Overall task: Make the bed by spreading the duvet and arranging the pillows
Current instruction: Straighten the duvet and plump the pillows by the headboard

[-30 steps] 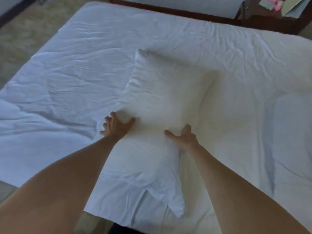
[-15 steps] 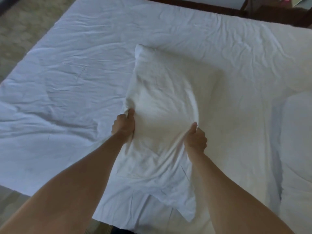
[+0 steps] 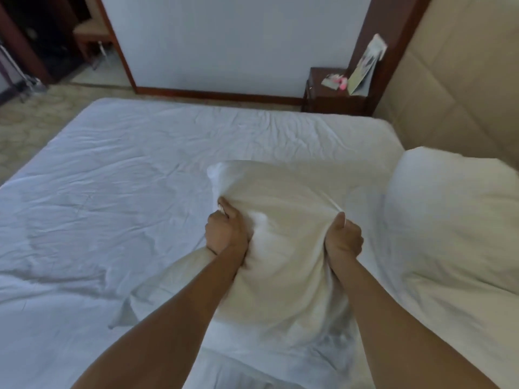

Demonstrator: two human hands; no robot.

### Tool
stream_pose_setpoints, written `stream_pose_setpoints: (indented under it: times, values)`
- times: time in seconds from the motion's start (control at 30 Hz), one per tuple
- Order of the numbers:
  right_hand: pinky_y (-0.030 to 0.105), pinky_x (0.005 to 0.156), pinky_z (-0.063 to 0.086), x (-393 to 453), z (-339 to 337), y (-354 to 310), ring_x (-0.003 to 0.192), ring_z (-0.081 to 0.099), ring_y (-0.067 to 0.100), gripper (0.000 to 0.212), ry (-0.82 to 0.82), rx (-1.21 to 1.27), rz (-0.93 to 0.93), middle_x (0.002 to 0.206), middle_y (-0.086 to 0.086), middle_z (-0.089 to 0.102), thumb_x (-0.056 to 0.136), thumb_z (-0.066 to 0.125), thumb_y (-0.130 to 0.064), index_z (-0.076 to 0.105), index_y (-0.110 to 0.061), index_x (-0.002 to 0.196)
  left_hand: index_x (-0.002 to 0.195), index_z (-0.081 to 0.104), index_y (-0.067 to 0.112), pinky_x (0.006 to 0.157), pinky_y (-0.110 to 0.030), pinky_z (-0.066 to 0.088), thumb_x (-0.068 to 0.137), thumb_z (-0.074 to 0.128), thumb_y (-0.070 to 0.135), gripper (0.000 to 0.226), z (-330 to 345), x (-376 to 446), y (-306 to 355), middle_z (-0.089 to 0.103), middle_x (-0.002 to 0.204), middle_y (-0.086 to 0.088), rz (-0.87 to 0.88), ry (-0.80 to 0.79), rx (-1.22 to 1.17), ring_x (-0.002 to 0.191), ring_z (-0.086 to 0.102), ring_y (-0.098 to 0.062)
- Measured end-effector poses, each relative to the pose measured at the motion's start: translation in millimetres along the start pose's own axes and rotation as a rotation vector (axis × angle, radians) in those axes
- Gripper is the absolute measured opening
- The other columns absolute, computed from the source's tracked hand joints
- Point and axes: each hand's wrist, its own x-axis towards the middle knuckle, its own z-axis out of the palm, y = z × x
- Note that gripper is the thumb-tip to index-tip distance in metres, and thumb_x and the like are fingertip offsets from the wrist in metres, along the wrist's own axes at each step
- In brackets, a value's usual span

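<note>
A white pillow (image 3: 283,220) is raised off the bed in front of me, its loose case end hanging down toward me. My left hand (image 3: 226,234) grips its left side, fingers curled into the fabric. My right hand (image 3: 344,240) grips its right side, thumb pointing up. The white duvet (image 3: 126,192) lies spread and wrinkled over the bed. A second white pillow (image 3: 455,214) rests at the right, against the headboard end.
A padded beige headboard (image 3: 460,88) runs along the right. A dark wooden nightstand (image 3: 331,99) with papers and small pink items stands at the far corner. Patterned carpet (image 3: 31,119) lies to the left, and a white wall panel (image 3: 224,43) is behind the bed.
Both hands went from lying flat on the pillow to gripping its sides, and the pillow has lifted off the bed. My view has tilted up, bringing the headboard and second pillow into sight.
</note>
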Motion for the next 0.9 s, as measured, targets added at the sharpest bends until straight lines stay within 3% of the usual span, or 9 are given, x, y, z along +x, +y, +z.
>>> stream_pose_setpoints:
  times: [0.2, 0.4, 0.47, 0.57, 0.63, 0.73, 0.9]
  values:
    - [0.043, 0.097, 0.041, 54, -181, 21, 0.116, 0.054, 0.041, 0.051, 0.157, 0.085, -0.027, 0.124, 0.023, 0.061, 0.105, 0.033, -0.037, 0.065, 0.0, 0.118, 0.104, 0.065, -0.003, 0.091, -0.043, 0.045, 0.102, 0.023, 0.052, 0.069, 37, -158, 91, 0.066, 0.11, -0.02, 0.179, -0.114, -0.11, 0.104, 0.06, -0.037]
    - [0.037, 0.079, 0.038, 105, -336, 46, 0.101, 0.056, 0.039, 0.049, 0.257, 0.13, -0.126, 0.103, 0.025, 0.062, 0.105, 0.034, -0.032, 0.065, 0.003, 0.091, 0.109, 0.064, -0.004, 0.095, -0.044, 0.042, 0.103, 0.021, 0.048, 0.067, 55, -310, 175, 0.065, 0.114, -0.02, 0.332, -0.168, -0.267, 0.108, 0.059, -0.037]
    - [0.032, 0.073, 0.032, 115, -363, 48, 0.095, 0.055, 0.036, 0.049, 0.252, 0.144, -0.155, 0.101, 0.028, 0.062, 0.105, 0.034, -0.03, 0.063, 0.005, 0.086, 0.105, 0.065, -0.004, 0.095, -0.044, 0.044, 0.103, 0.023, 0.048, 0.066, 53, -340, 200, 0.066, 0.11, -0.019, 0.382, -0.149, -0.353, 0.105, 0.06, -0.037]
    - [0.035, 0.077, 0.035, 128, -387, 47, 0.1, 0.056, 0.037, 0.054, 0.24, 0.211, -0.194, 0.105, 0.03, 0.062, 0.103, 0.035, -0.033, 0.065, 0.011, 0.095, 0.094, 0.064, -0.004, 0.091, -0.045, 0.048, 0.102, 0.025, 0.05, 0.067, 51, -372, 230, 0.069, 0.098, -0.017, 0.439, -0.129, -0.456, 0.095, 0.062, -0.034]
    - [0.035, 0.074, 0.033, 137, -398, 46, 0.092, 0.054, 0.035, 0.058, 0.253, 0.25, -0.212, 0.096, 0.029, 0.059, 0.1, 0.035, -0.039, 0.062, 0.01, 0.087, 0.078, 0.059, 0.0, 0.088, -0.046, 0.049, 0.102, 0.027, 0.049, 0.063, 50, -389, 243, 0.068, 0.09, -0.017, 0.469, -0.11, -0.509, 0.088, 0.063, -0.033]
    - [0.031, 0.07, 0.029, 150, -420, 41, 0.089, 0.054, 0.034, 0.051, 0.284, 0.266, -0.231, 0.099, 0.029, 0.061, 0.104, 0.037, -0.032, 0.063, 0.012, 0.094, 0.065, 0.048, 0.004, 0.082, -0.043, 0.049, 0.103, 0.028, 0.047, 0.061, 49, -408, 257, 0.065, 0.078, -0.016, 0.506, -0.078, -0.554, 0.08, 0.062, -0.031]
    - [0.036, 0.075, 0.039, 169, -467, 43, 0.096, 0.059, 0.039, 0.052, 0.453, 0.242, -0.285, 0.105, 0.029, 0.064, 0.104, 0.036, -0.035, 0.066, 0.006, 0.096, 0.054, 0.038, 0.011, 0.069, -0.037, 0.045, 0.103, 0.031, 0.046, 0.061, 61, -441, 263, 0.048, 0.055, -0.002, 0.547, -0.108, -0.61, 0.057, 0.049, -0.02]
